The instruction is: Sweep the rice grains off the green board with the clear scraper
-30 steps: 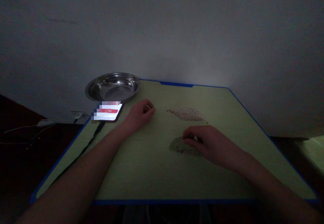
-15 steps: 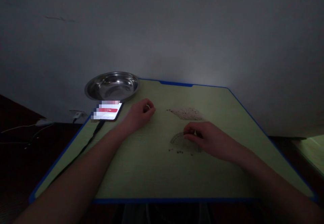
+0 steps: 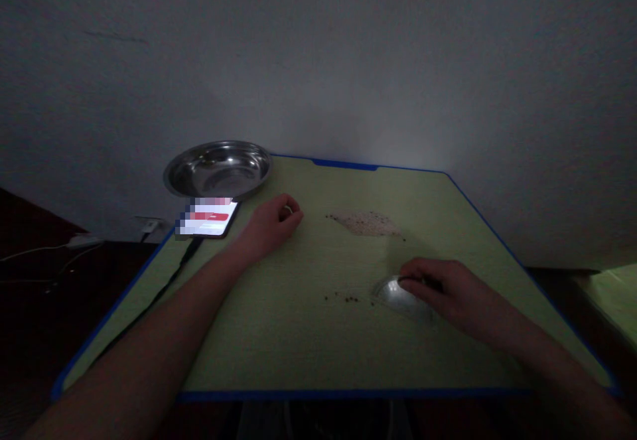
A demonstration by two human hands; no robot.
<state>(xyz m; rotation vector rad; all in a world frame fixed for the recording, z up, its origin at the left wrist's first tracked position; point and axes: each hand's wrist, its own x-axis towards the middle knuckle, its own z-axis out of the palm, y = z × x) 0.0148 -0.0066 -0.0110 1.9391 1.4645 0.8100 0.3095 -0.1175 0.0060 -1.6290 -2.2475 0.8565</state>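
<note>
My right hand pinches a clear semicircular protractor by its upper edge, above the right part of the table; light glints off the plastic. Part of it is hidden behind my fingers. Just left of the protractor lie several small dark seeds, loosely scattered. Farther back is a flat patch of pale grains, with dark seeds among them and at its edges. My left hand rests on the table left of the patch, its fingers curled together; what they hold, if anything, I cannot make out.
A wide steel bowl stands at the table's back left. In front of it lies a phone with a lit screen, and a black cable runs along the left side. Blue edging borders the table, which stands against a wall.
My right hand has moved right and toward me with the protractor, away from the near seeds. A dark seed now shows at the patch's right end. My left hand stays about where it was.
</note>
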